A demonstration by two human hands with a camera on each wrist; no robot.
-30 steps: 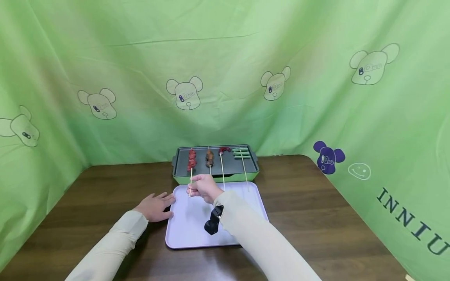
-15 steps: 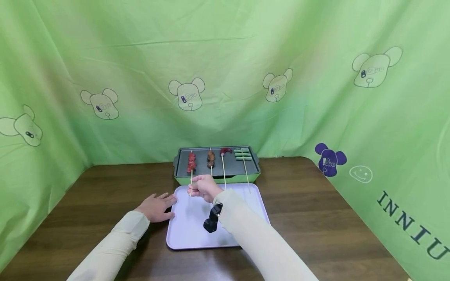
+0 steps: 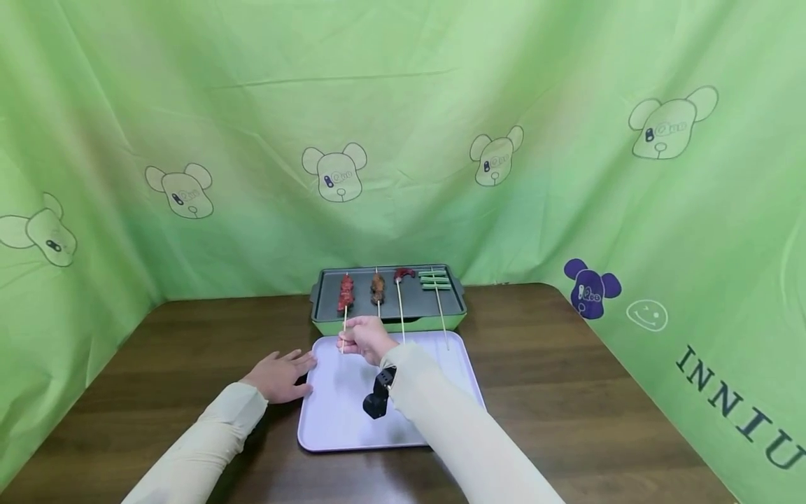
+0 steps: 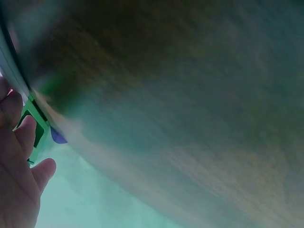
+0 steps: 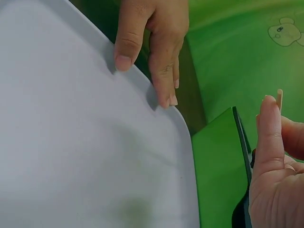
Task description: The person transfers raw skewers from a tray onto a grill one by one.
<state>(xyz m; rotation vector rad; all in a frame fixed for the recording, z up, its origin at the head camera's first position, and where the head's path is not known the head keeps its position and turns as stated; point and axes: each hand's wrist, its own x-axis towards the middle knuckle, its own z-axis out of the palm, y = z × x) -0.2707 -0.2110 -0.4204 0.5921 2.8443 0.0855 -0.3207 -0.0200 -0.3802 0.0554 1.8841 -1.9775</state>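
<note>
My right hand (image 3: pixel 366 337) pinches the wooden stick of a red meat skewer (image 3: pixel 346 292) above the far part of a pale lilac tray (image 3: pixel 340 427). The meat end is over the left part of a grill (image 3: pixel 418 302) with a dark plate and green base; I cannot tell whether it touches. In the right wrist view, the stick's end (image 5: pixel 280 97) pokes out by the thumb. My left hand (image 3: pixel 280 376), fingers spread, touches the tray's left rim. On the grill lie a brown meat skewer (image 3: pixel 378 288), a dark red curled piece on a stick (image 3: pixel 403 274) and a green vegetable skewer (image 3: pixel 434 281).
The brown wooden table (image 3: pixel 567 392) extends to both sides of the tray. Behind the grill hangs a green curtain (image 3: pixel 403 224) printed with bear heads. The sticks of the two right-hand skewers reach over the grill's front edge above the tray.
The red meat end of the held skewer has swung slightly to the right over the grill. Both hands keep their places, and the head view has shifted a little.
</note>
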